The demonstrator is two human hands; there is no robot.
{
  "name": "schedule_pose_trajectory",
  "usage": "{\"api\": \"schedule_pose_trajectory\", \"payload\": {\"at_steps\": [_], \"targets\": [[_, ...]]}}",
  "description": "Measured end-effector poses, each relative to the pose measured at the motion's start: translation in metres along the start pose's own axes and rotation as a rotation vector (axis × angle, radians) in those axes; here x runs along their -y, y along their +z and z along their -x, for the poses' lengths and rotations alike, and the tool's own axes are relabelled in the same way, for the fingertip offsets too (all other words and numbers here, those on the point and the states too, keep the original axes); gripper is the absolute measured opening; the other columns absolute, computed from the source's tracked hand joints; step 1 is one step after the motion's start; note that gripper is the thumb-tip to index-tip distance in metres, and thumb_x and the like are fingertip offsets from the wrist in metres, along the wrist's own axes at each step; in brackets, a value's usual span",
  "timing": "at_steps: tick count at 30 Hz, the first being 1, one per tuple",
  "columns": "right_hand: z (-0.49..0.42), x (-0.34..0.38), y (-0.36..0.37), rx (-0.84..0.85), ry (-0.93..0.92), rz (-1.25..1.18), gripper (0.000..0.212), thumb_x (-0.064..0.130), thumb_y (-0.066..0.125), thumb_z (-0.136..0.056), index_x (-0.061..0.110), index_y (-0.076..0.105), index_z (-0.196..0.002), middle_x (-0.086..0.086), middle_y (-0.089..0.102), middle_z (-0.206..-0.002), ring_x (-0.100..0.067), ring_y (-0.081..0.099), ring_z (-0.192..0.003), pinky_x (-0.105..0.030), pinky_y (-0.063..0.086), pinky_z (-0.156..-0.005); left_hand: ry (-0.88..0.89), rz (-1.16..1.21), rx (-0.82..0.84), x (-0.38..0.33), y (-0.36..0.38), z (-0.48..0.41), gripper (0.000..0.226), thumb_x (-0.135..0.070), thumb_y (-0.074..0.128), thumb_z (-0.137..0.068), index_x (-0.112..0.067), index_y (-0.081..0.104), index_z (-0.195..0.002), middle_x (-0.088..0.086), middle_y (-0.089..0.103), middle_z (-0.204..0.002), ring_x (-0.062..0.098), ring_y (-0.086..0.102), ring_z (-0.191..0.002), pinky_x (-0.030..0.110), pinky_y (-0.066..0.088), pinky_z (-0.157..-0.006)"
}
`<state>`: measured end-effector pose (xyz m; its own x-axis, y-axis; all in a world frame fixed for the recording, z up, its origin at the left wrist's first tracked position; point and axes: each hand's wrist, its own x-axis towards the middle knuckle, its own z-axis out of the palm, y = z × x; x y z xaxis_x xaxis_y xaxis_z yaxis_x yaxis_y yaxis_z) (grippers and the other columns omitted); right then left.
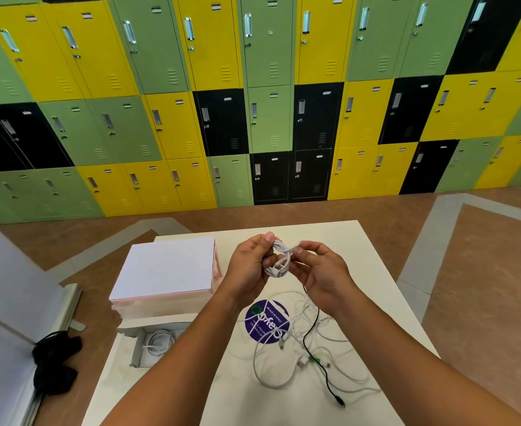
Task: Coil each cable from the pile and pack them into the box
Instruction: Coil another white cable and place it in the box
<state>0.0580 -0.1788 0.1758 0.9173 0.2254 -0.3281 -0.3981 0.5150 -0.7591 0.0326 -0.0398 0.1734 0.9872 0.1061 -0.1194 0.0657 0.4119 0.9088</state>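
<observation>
Coiled white cable (pixel 279 259) held between both hands above the tabletop (pixel 360 256). The left hand (pixel 250 262) curls round the loops. The right hand (pixel 317 272) pinches a loose end at the top of the coil between thumb and fingertips. Beneath the right wrist, a tangled pile of white cables (pixel 284 376) lies on the tabletop with one black cable (pixel 314 333) running through it, partly over a round purple label (pixel 267 321). Beside the left forearm, an open box (pixel 136 348) holds a packed coil (pixel 159 342). Left of the left hand sits a white-topped pink stack (pixel 167 269).
</observation>
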Motion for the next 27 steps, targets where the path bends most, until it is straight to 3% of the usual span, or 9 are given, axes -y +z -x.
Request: {"api": "schedule_pose_trajectory", "payload": {"at_steps": [5, 10, 15, 19, 21, 24, 27], "targets": [[0.001, 0.0, 0.002, 0.025, 0.025, -0.021, 0.015, -0.009, 0.056, -0.093, 0.005, 0.061, -0.095, -0.014, 0.071, -0.082, -0.023, 0.07, -0.066, -0.027, 0.06, -0.058, -0.03, -0.119, 0.041, -0.005, 0.001, 0.003, 0.026, -0.021, 0.048, -0.104, -0.001, 0.064, -0.099, 0.009, 0.067, -0.075, 0.016, 0.063, -0.067, 0.028, 0.055, -0.067], [0.003, 0.0, -0.001, 0.168, 0.117, 0.335, 0.015, -0.004, 0.058, -0.093, 0.011, 0.063, -0.09, -0.014, 0.071, -0.086, -0.024, 0.067, -0.071, -0.031, 0.05, -0.06, 0.016, -0.158, 0.011, 0.0, -0.003, 0.001, 0.025, -0.021, 0.052, -0.103, -0.004, 0.064, -0.089, 0.004, 0.052, -0.06, 0.009, 0.041, -0.052, 0.024, 0.041, -0.055], [0.006, 0.005, -0.003, 0.295, 0.163, 0.424, 0.016, -0.003, 0.056, -0.092, 0.007, 0.068, -0.093, -0.018, 0.071, -0.093, -0.02, 0.064, -0.071, -0.028, 0.044, -0.058, 0.069, -0.288, -0.025, 0.005, 0.001, 0.004, 0.026, -0.026, 0.053, -0.102, -0.006, 0.065, -0.089, 0.003, 0.065, -0.07, 0.014, 0.062, -0.065, 0.027, 0.054, -0.062], [0.008, 0.008, -0.003, 0.33, 0.141, 0.5, 0.028, -0.007, 0.044, -0.087, 0.005, 0.07, -0.088, -0.018, 0.069, -0.093, -0.022, 0.061, -0.075, -0.031, 0.045, -0.061, 0.114, -0.346, -0.086, 0.01, 0.001, 0.002, 0.031, -0.028, 0.054, -0.102, -0.001, 0.066, -0.093, 0.008, 0.067, -0.074, 0.017, 0.062, -0.067, 0.03, 0.054, -0.063], [0.009, 0.006, -0.004, 0.328, 0.138, 0.501, 0.028, 0.001, 0.041, -0.087, 0.004, 0.069, -0.089, -0.016, 0.067, -0.093, -0.022, 0.059, -0.076, -0.032, 0.045, -0.062, 0.133, -0.394, -0.131, 0.011, 0.0, -0.001, 0.032, -0.029, 0.054, -0.102, -0.001, 0.067, -0.094, 0.012, 0.068, -0.077, 0.021, 0.063, -0.07, 0.035, 0.054, -0.065], [0.009, 0.001, -0.004, 0.34, 0.101, 0.576, 0.02, 0.019, 0.054, -0.095, 0.007, 0.07, -0.092, -0.012, 0.066, -0.091, -0.021, 0.059, -0.078, -0.031, 0.046, -0.061, 0.164, -0.441, -0.143, 0.012, 0.002, -0.003, 0.028, -0.029, 0.055, -0.102, -0.007, 0.066, -0.088, 0.007, 0.068, -0.073, 0.02, 0.064, -0.068, 0.036, 0.054, -0.065], [0.009, -0.006, -0.003, 0.318, 0.047, 0.637, 0.011, 0.015, 0.066, -0.094, 0.006, 0.07, -0.097, -0.009, 0.068, -0.084, -0.02, 0.059, -0.076, -0.029, 0.048, -0.061, 0.178, -0.451, -0.157, 0.014, 0.004, -0.004, 0.027, -0.028, 0.056, -0.101, -0.011, 0.066, -0.084, 0.001, 0.067, -0.069, 0.015, 0.062, -0.066, 0.029, 0.052, -0.061]]}}
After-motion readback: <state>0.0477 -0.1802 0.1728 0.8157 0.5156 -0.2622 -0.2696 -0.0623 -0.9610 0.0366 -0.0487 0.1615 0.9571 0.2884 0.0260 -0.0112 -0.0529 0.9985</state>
